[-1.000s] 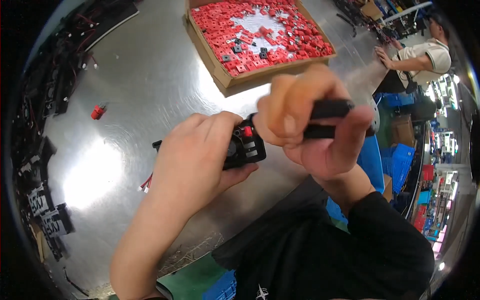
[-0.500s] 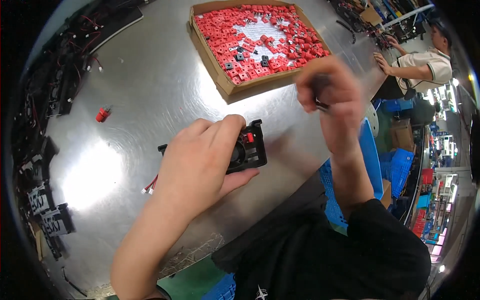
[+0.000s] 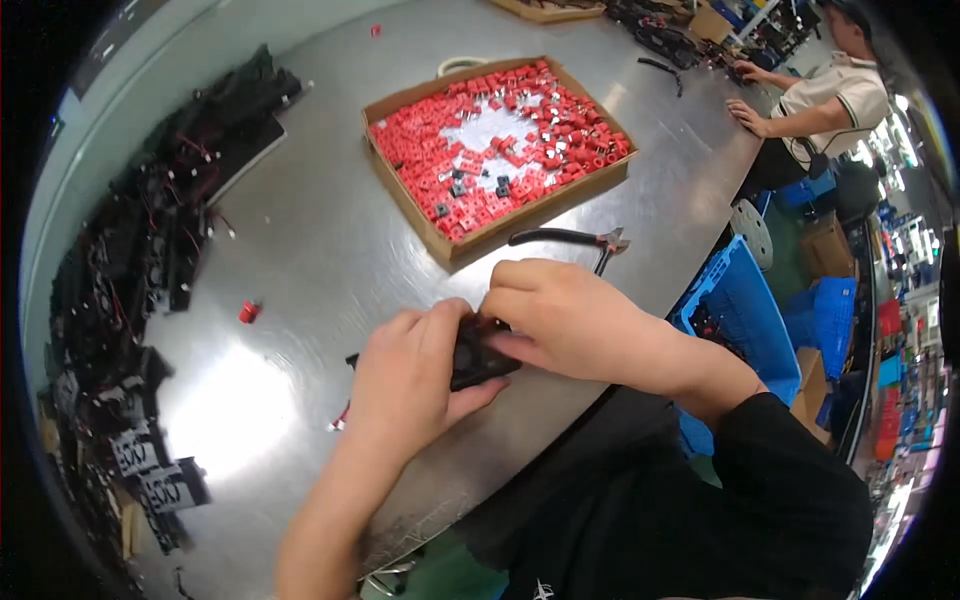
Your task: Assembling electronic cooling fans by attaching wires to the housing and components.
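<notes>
Near edge of surface [image 3: 300, 230]: my left hand [image 3: 415, 380] clamps the black fan housing [image 3: 478, 352] steady; right hand [image 3: 560, 315] pinches its top, fingers closed, working it.

The worktop [image 3: 300, 250] is a curved sheet of bare grey metal that glares under the lights. Toward its far side lies a shallow cardboard box [image 3: 470, 235] filled with small red parts [image 3: 520, 150] and a few dark ones. Just beside the box's near corner lie pliers [image 3: 570, 240] with black handles. A single red part [image 3: 248, 312] lies alone on the bare metal, well apart from the box. Along the left edge black parts with red wires [image 3: 150, 250] are heaped in a long pile. At the far right end, another person's hands [image 3: 745, 115] rest on the worktop.
</notes>
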